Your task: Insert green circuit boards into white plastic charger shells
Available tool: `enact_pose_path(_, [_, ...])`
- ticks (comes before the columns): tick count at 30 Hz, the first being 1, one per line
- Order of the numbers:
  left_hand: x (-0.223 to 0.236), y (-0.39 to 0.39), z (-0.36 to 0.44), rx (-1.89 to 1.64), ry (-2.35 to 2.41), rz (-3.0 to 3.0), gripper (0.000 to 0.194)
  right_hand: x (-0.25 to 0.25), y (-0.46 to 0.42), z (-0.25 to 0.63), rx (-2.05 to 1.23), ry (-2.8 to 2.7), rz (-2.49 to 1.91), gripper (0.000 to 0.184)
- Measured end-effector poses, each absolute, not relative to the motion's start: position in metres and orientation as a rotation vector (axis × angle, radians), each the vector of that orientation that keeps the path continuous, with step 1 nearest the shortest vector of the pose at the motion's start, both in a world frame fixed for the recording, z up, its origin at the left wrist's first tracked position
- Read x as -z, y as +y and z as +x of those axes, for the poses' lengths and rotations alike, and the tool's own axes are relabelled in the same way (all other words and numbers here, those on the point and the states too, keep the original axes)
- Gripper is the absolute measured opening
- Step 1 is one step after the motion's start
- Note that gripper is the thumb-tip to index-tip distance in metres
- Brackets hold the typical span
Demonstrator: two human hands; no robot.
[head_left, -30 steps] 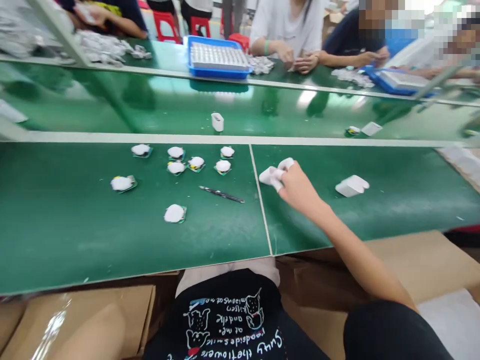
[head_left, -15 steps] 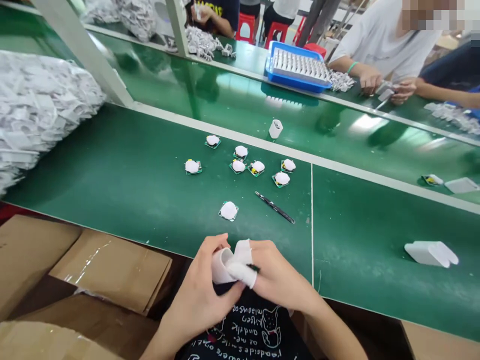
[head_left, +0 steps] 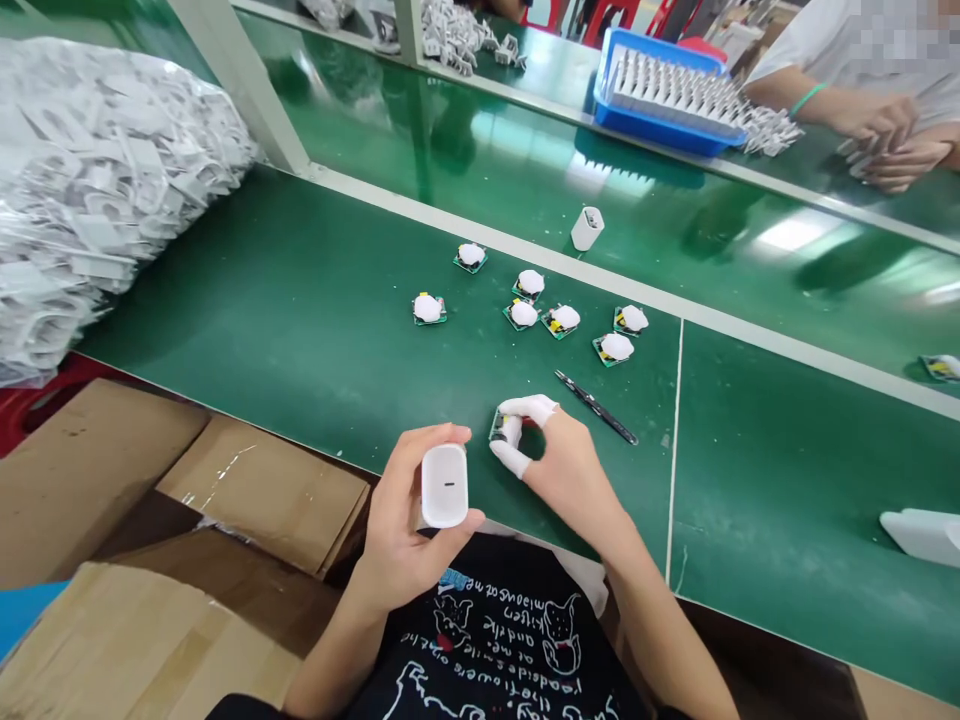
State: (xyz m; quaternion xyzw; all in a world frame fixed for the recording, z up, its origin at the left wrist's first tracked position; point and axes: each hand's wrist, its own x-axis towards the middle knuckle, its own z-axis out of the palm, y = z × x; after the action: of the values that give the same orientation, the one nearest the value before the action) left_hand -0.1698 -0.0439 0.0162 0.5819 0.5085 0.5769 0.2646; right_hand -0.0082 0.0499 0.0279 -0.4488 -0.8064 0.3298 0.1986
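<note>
My left hand (head_left: 409, 525) is closed around a white charger shell (head_left: 444, 485), held upright over the near edge of the green table (head_left: 300, 330). My right hand (head_left: 555, 465), with white finger cots on thumb and forefinger, pinches a small circuit board with a white cap (head_left: 505, 428) lying on the table. Several more capped boards (head_left: 564, 318) lie in a loose group farther back. Black tweezers (head_left: 596, 407) lie just right of my right hand.
A bag of white shells (head_left: 90, 190) fills the left. An open white shell (head_left: 587, 228) stands on the glossy belt behind. A blue tray (head_left: 664, 95) and another person's hands (head_left: 885, 150) are at the far side. Cardboard boxes (head_left: 187, 520) sit below; white housing (head_left: 926, 535) lies right.
My hands have parted: the left now holds the white shell alone, and the right has reached forward onto the nearest capped board. The view has swung further left.
</note>
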Motion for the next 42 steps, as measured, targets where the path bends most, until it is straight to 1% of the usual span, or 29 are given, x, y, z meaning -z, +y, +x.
enact_pose_path(3, [-0.016, -0.044, -0.163, -1.334, 1.358, 1.598, 0.049, -0.041, 0.039, 0.018, -1.388, -1.763, -0.984, 0.025])
enact_pose_path(4, [-0.016, -0.044, -0.159, -1.264, 1.327, 1.612, 0.05, -0.045, 0.032, 0.024, -1.494, -1.575, -0.906, 0.027])
enact_pose_path(6, [-0.016, -0.042, -0.149, -1.174, 1.256, 1.62, 0.052, -0.051, 0.018, 0.035, -1.553, -1.342, -0.845, 0.029])
enact_pose_path(8, [-0.018, -0.041, -0.137, -1.177, 1.204, 1.584, 0.053, -0.056, 0.006, 0.042, -1.484, -1.257, -0.872, 0.029])
enact_pose_path(10, [-0.02, -0.04, -0.127, -1.227, 1.152, 1.531, 0.055, -0.058, -0.003, 0.047, -1.349, -1.248, -0.897, 0.027])
enact_pose_path(14, [-0.027, -0.037, -0.114, -1.33, 1.016, 1.495, 0.062, -0.059, -0.016, 0.057, -1.043, -1.423, -0.87, 0.025])
enact_pose_path(18, [-0.032, -0.035, -0.106, -1.357, 0.959, 1.55, 0.06, -0.061, -0.028, 0.064, -0.859, -1.585, -0.877, 0.028])
enact_pose_path(23, [-0.035, -0.035, -0.099, -1.36, 0.996, 1.63, 0.048, -0.061, -0.03, 0.065, -0.756, -1.739, -0.863, 0.03])
enact_pose_path(28, [-0.04, -0.036, -0.089, -1.413, 1.067, 1.583, 0.034, -0.055, -0.029, 0.062, -0.675, -1.731, -0.837, 0.03])
enact_pose_path(35, [-0.045, -0.036, -0.081, -1.443, 1.04, 1.577, 0.031, -0.062, -0.043, 0.056, -0.73, -1.575, -0.997, 0.028])
enact_pose_path(40, [-0.044, -0.035, -0.08, -1.449, 1.036, 1.584, 0.031, -0.062, -0.041, 0.063, -0.777, -1.683, -0.954, 0.026])
enact_pose_path(42, [-0.042, -0.033, -0.082, -1.46, 1.015, 1.632, 0.033, -0.06, -0.039, 0.065, -0.713, -1.712, -0.918, 0.026])
